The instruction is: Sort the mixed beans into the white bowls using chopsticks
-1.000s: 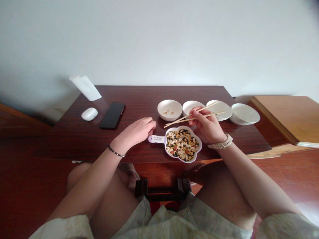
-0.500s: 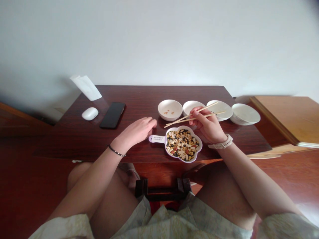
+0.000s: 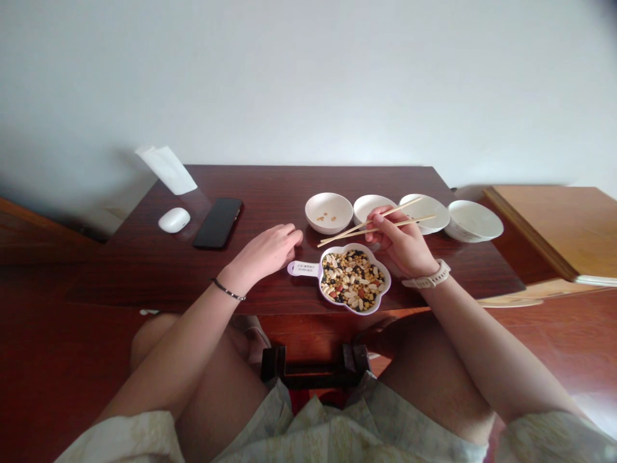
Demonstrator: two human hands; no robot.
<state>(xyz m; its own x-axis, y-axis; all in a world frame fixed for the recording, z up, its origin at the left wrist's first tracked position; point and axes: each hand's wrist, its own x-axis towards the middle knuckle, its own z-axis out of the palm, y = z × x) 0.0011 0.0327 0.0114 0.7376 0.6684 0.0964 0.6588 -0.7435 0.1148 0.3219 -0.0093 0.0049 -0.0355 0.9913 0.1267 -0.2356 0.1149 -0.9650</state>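
Observation:
My right hand [image 3: 398, 241] grips a pair of wooden chopsticks [image 3: 347, 236], their tips pointing left above the far edge of a flower-shaped dish. That dish [image 3: 387, 283] is white and lilac, with a labelled handle [image 3: 304, 269] on its left. Mixed peanuts, yellow kernels, dark beans and a few reddish pieces [image 3: 354, 280] fill it. My left hand [image 3: 270, 249] rests palm down on the table just left of the handle, fingers loosely curled in and nothing visible in them. Behind the dish stands a white bowl [image 3: 315, 209] with a few small pale-brown pieces inside.
To its right are more white bowls: one [image 3: 369, 202] partly behind my right hand, another [image 3: 441, 222] with something dark inside, and a rightmost one [image 3: 475, 222]. On the left lie a black phone [image 3: 218, 223], a white mouse [image 3: 174, 220] and a white folded paper [image 3: 168, 170].
Hardly anything differs. My left hand has shifted very slightly; the chopsticks stay in my right hand at the same spot.

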